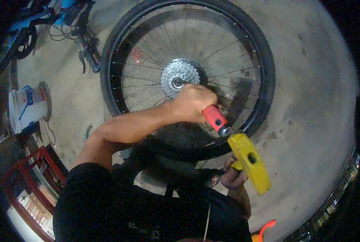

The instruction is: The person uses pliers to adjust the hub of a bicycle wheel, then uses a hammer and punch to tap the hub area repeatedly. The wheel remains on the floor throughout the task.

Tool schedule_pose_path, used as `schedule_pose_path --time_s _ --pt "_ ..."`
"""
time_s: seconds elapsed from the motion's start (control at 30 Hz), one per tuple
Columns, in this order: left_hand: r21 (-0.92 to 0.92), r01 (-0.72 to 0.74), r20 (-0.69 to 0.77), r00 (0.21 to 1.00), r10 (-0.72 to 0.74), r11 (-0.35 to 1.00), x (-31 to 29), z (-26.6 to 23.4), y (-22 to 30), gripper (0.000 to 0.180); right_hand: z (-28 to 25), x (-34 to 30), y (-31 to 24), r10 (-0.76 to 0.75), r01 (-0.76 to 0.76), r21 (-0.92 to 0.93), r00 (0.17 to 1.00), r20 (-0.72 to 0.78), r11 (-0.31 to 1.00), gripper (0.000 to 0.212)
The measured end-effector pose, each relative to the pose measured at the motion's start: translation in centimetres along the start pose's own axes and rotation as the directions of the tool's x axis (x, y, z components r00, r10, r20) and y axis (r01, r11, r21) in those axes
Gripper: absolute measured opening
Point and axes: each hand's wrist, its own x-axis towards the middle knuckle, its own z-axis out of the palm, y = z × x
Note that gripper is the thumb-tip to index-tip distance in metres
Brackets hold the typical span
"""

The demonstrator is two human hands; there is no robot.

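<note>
My left hand point(194, 103) is closed around a red-handled tool point(215, 116), apparently a screwdriver or chisel. Its far end points at the centre of the silver cassette point(178, 72), partly hidden by my fist. The cassette sits on the hub of a bicycle wheel point(269, 76) lying flat on the floor. My right hand point(233, 177) grips a yellow hammer point(254, 167) by its handle. The top of the hammer's head is at the metal cap of the red handle; whether they touch, I cannot tell.
Part of a blue bicycle point(61, 18) is at the far left. Below it stands a white bucket point(32, 111) with a cable beside it. A red metal frame point(22, 173) is at the lower left. An orange coiled hose point(266, 230) shows at the lower right, near a wire rack point(333, 201).
</note>
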Motion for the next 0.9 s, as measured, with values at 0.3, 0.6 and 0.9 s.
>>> schedule_pose_path --time_s 0.3,0.6,0.9 --pt "0.065 0.009 0.005 1.000 -0.009 0.998 -0.1 0.9 0.0 0.026 -0.4 -0.8 0.5 -0.456 0.393 -0.899 0.847 0.272 0.195 0.025" --pt "0.057 0.010 0.019 1.000 -0.011 0.998 -0.1 1.1 0.0 0.024 0.0 -1.6 1.1 -0.273 0.241 -0.382 0.962 -0.029 0.892 0.027" --pt "0.062 -0.006 -0.019 1.000 0.007 0.998 -0.6 0.8 0.2 0.025 1.1 -0.4 -0.9 -0.036 0.042 0.079 0.996 -0.076 0.996 0.037"
